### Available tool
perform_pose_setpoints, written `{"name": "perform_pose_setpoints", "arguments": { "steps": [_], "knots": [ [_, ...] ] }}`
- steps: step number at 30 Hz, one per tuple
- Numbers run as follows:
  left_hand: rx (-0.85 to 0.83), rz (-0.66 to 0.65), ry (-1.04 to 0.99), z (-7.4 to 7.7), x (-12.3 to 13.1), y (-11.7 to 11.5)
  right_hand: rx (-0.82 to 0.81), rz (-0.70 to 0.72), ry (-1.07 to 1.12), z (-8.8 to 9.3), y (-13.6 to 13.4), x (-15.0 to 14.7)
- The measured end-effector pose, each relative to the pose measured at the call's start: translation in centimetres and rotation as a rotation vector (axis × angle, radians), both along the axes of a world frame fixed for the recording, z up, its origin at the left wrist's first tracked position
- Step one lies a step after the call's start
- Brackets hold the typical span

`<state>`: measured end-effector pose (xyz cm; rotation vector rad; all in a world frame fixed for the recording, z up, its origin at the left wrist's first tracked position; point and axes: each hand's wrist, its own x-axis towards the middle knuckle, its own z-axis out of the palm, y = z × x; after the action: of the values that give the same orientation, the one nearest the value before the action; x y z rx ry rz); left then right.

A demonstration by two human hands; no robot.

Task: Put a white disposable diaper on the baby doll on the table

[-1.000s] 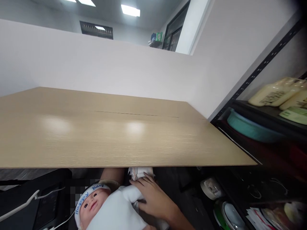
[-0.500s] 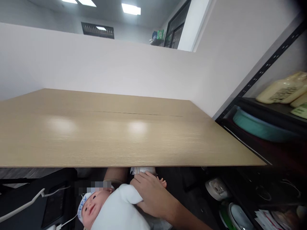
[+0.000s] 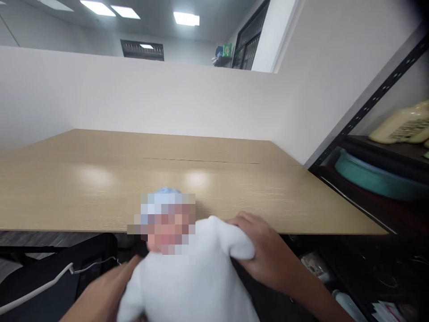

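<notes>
A baby doll (image 3: 197, 277) in a white fleecy outfit and a pale blue cap is held up in front of me, its head and shoulders above the table's front edge. The doll's face is blurred out. My right hand (image 3: 259, 246) is closed around the doll's sleeved arm on the right. On the other side, my left hand (image 3: 114, 281) grips the doll by its side near the left sleeve; most of those fingers are hidden behind the doll.
A wooden table (image 3: 234, 188) stretches ahead to a white partition (image 3: 167, 98). To the right, a dark shelf rack holds a teal basin (image 3: 378, 179) and yellowish bottles (image 3: 402, 125). A black bag-like object (image 3: 43, 273) with a white cable (image 3: 40, 290) lies at lower left.
The doll has risen from below the table edge and turned from lying sideways to upright. My right hand moved up and right with it, and my left hand now shows at its side.
</notes>
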<state>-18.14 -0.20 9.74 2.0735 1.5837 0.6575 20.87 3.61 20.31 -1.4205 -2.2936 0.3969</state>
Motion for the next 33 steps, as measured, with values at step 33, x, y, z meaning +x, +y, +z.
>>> {"name": "perform_pose_setpoints", "arguments": {
  "steps": [33],
  "knots": [
    [0.424,0.211,0.446,-1.7,10.2,35.1,0.328,-0.416,-0.328,-11.1,28.2,-0.3]
  ]
}}
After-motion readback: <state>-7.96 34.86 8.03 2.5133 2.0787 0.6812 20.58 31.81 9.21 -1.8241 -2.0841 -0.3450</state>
